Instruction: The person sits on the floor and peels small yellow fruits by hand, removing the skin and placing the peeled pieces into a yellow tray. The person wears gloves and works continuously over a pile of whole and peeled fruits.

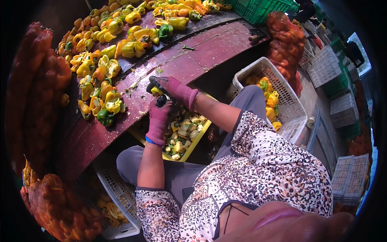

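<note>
My right hand [172,87], in a maroon glove with black fingers, is closed around a yellow pepper piece [156,91] over the near edge of the red table [187,63]. Just below it, my left hand [160,116], gloved alike, has its fingers bent up close to the pepper; whether they grip it or something else is hidden. A small pale thing shows between the hands, too unclear to name. Beneath them, a yellow crate [198,140] between my legs holds pepper cores and green scraps. Yellow peppers [130,48], many cut open, and a green pepper [105,117] lie on the table.
A white plastic crate [294,113] with yellow peppers stands at my right, another white crate [116,193] at lower left. Full red mesh sacks [284,48] flank the table. A green crate [257,12] and a dark-handled tool [254,38] are at its far right. Seeds dot the tabletop.
</note>
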Demonstrator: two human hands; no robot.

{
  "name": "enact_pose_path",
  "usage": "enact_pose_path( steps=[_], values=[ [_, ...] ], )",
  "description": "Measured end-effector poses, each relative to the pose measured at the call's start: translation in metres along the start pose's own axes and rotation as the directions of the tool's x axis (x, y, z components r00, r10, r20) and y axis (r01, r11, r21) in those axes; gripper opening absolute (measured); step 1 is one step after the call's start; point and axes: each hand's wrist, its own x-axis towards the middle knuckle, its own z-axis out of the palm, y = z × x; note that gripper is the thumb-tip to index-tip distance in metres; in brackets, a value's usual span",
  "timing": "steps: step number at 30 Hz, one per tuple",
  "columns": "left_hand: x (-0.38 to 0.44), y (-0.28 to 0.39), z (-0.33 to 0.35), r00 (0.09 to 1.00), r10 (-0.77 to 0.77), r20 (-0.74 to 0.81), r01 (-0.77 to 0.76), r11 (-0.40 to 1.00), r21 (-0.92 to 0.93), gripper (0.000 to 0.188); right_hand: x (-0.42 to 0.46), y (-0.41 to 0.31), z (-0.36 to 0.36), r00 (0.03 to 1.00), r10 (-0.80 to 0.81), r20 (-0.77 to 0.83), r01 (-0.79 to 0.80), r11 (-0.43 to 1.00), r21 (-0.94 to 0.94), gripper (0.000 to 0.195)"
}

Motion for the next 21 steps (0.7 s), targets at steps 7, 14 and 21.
enact_pose_path(
  steps=[7, 14, 21],
  values=[
    [0.009, -0.001, -0.013, 0.887, 0.462, -0.005, -0.452, 0.87, 0.198, 0.036, -0.008, -0.026, 0.011, 0.993, -0.112, 0.039, 0.11, 0.992, 0.057, 0.024],
    [0.004, 0.018, 0.013, 0.965, 0.263, 0.005, -0.262, 0.962, 0.074, 0.029, -0.023, -0.014, -0.007, 0.97, -0.148, -0.194, 0.154, 0.988, 0.021, 0.025],
    [-0.014, 0.027, 0.015, 0.949, 0.141, 0.281, -0.186, 0.972, 0.142, 0.017, -0.046, -0.05, -0.073, 0.584, -0.803, 0.121, 0.662, 0.386, -0.643, 0.057]
  ],
)
